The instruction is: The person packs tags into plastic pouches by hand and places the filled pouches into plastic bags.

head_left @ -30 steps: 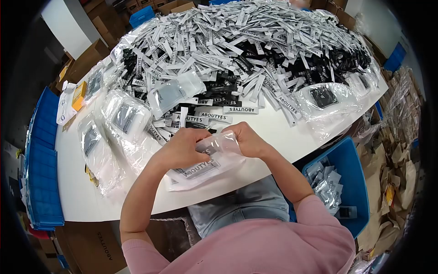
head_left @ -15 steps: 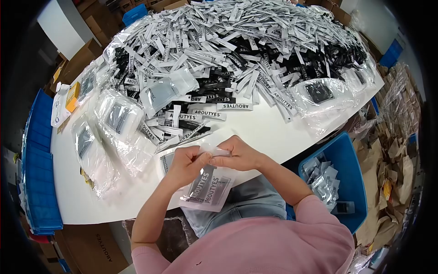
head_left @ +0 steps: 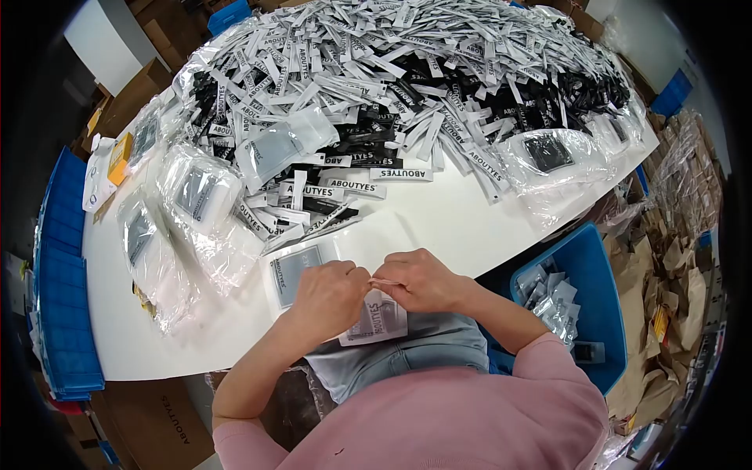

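Note:
Near the table's front edge, my left hand (head_left: pixel 333 296) and my right hand (head_left: pixel 415 280) are side by side, both closed on the top edge of a clear printed pouch (head_left: pixel 374 319). The pouch hangs below my fingers over my lap, with black-and-white packets showing inside. Behind my left hand a flat frosted bag with a grey label (head_left: pixel 294 270) lies on the table. Loose white sachets (head_left: pixel 352 188) are just beyond my hands.
A large heap of white and black sachets (head_left: pixel 439 70) covers the table's far side. Stacks of clear bags (head_left: pixel 200 196) lie left, more bags (head_left: pixel 548 153) right. A blue bin (head_left: pixel 607 313) with filled pouches stands lower right; blue bins (head_left: pixel 59 274) line the left.
Both hands first moved down the pouch's opening to its top edge, now pinched closed. The pouch has swung upright and lower, and the flat labelled bag behind my left hand has come into view.

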The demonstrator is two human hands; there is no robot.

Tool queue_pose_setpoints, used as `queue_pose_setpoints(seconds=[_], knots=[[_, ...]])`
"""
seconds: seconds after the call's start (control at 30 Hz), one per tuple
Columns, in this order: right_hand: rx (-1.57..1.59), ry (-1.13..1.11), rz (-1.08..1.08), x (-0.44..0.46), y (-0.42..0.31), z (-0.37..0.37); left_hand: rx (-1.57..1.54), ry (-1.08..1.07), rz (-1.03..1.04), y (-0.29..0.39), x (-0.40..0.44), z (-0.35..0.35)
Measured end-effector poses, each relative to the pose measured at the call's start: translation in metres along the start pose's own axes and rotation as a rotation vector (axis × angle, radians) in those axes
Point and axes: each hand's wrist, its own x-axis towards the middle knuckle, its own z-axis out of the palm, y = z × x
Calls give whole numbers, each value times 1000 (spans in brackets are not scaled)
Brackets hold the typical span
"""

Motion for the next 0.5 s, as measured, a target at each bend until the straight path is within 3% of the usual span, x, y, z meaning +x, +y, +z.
queue_pose_setpoints(seconds=[0.07,0.13,0.17,0.2,0.23,0.27,0.3,0.33,0.37,0.43,0.47,0.5], knots=[[18,26,39,-10,-2,-10,-29,-24,-25,0,3,0],[21,39,127,-28,0,-30,-261,-249,-322,-2,9,-1],[7,29,176,-44,4,-45,-262,-248,-320,-8,6,2],[24,85,211,-67,17,-66,-283,-88,-342,-20,-2,8],[119,69,447,-91,19,-99,-304,72,-362,-31,-11,9],[72,-45,744,-129,34,-132,-366,-35,-423,-42,-22,4],[13,-10,849,-156,36,-159,-366,-32,-417,-46,-30,4],[-47,23,955,-164,28,-173,-230,63,-276,-46,-38,5],[-54,24,956,-165,31,-174,-95,159,-134,-46,-41,8],[-839,246,641,-157,41,-165,3,88,-145,-39,-36,19],[-500,335,784,-132,50,-150,106,18,-161,-35,-33,26],[-360,292,700,-101,56,-130,122,26,-137,-34,-29,35]])
